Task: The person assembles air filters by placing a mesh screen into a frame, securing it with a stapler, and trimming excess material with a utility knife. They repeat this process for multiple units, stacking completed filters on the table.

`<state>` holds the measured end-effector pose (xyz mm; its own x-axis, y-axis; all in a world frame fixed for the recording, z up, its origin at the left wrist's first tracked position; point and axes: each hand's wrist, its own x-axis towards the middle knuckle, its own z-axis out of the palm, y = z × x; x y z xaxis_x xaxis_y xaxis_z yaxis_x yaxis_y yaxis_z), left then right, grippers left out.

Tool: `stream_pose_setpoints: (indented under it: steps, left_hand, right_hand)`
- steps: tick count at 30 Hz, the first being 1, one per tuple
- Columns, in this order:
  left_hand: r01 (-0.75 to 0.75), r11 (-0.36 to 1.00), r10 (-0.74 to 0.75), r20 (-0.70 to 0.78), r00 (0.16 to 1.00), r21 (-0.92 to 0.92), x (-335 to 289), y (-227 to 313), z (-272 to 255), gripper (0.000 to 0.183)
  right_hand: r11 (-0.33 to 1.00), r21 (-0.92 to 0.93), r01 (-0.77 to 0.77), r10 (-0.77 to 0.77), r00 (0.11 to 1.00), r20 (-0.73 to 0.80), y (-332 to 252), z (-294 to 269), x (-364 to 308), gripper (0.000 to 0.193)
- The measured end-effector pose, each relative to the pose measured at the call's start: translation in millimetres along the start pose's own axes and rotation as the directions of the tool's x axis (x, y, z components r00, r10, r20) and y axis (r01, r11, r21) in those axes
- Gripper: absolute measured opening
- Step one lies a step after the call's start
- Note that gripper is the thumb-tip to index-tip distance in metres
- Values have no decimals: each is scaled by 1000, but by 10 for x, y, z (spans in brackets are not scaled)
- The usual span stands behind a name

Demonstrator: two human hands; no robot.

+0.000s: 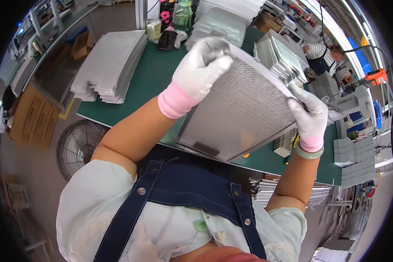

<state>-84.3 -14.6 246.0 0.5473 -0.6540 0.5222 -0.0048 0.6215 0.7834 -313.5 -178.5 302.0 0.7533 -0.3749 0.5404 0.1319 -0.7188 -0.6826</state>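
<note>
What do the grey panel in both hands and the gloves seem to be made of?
The panel looks like fine metal mesh, probably aluminium, in a thin metal frame: dull silver, with a fine grid texture. The gloves on the left hand and right hand look like knitted fabric, white with pink cuffs.

We have a single view, from a fisheye camera worn on the person's head, looking steeply down over the chest and apron straps onto the green worktop (pixel 153 74) in front. It sits close: the gloved hands, left (pixel 199 72) and right (pixel 309 114), and the forearms rising from the lower edge fill the middle. Toward the rim, straight edges bend and the floor and neighbouring benches curve away.
</note>
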Motion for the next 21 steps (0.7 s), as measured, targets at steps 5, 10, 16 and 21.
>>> stream_pose_setpoints:
  steps: [5,10,16,21]
  left_hand:
    - [-114,974,141,-134,981,196,-77,10,89,64]
    - [-196,890,280,-154,948,411,-287,33,110,56]
    - [-518,595,636,33,771,615,-64,-137,85,43]
    - [-505,528,634,79,769,683,-58,-186,172,38]
  right_hand:
    - [997,-64,-44,46,999,27,-99,-1,46,31]
    - [994,-106,-5,10,999,45,-194,-26,-93,30]
    - [999,3,-51,51,998,-20,-5,-110,-123,29]
    - [998,-15,-59,58,997,-49,63,-117,-172,31]
